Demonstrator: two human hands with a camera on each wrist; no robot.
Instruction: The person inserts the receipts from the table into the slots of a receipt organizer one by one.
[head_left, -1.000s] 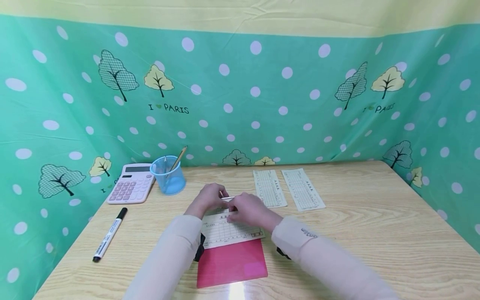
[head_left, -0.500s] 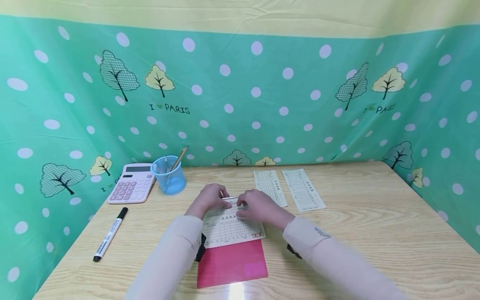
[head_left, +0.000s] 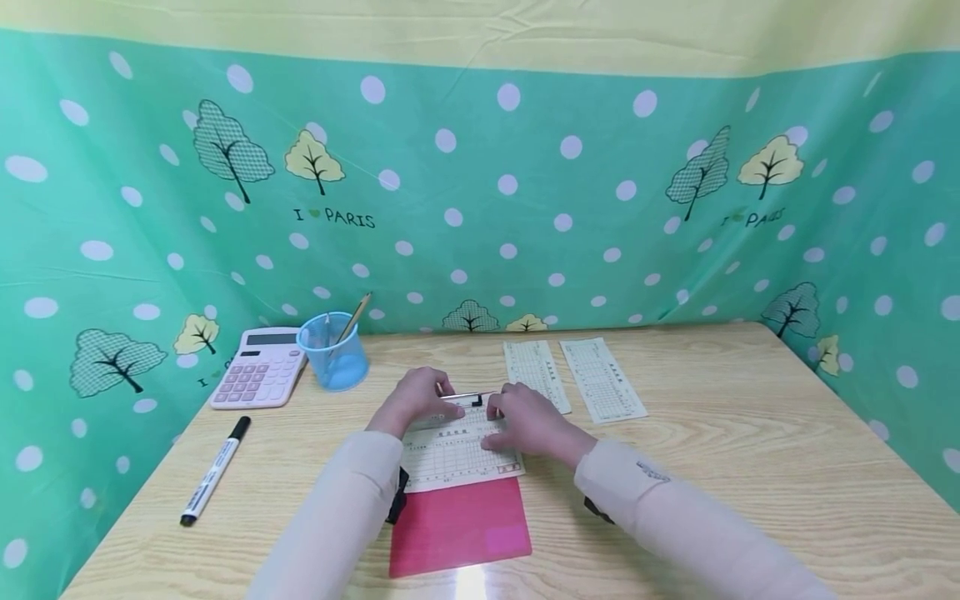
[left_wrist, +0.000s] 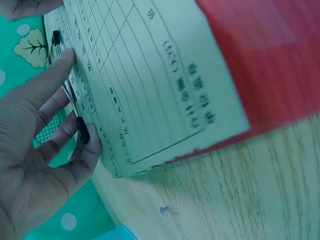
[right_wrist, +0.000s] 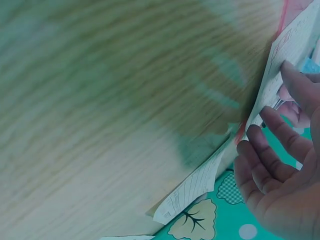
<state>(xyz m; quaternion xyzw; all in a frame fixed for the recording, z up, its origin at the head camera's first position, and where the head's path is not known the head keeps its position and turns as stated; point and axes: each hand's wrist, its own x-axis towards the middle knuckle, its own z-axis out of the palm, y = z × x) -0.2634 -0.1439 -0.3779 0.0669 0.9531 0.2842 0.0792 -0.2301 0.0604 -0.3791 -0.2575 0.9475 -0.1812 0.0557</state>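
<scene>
A pink-red clipboard (head_left: 461, 533) lies on the table with a printed form (head_left: 457, 467) on its upper part. At its far edge is a thin metal clip (left_wrist: 74, 100) with black ends. My left hand (head_left: 420, 400) pinches this clip, thumb across the bar and fingers beyond it, one fingertip at the black end. My right hand (head_left: 536, 425) is at the form's upper right, fingers spread and slightly bent. In the right wrist view its thumb (right_wrist: 299, 87) overlaps the form and the index fingertip is right at the edge.
Two printed slips (head_left: 536, 371) (head_left: 603, 379) lie behind on the right. To the left are a pink calculator (head_left: 258, 371), a blue mesh cup (head_left: 341, 367) holding pencils, and a capped marker (head_left: 215, 471). A green dotted curtain (head_left: 510, 217) hangs behind the table.
My right hand has drawn back to the right from the clip, and its fingers have spread. The clip's right black end now shows. My left hand stays at the clip.
</scene>
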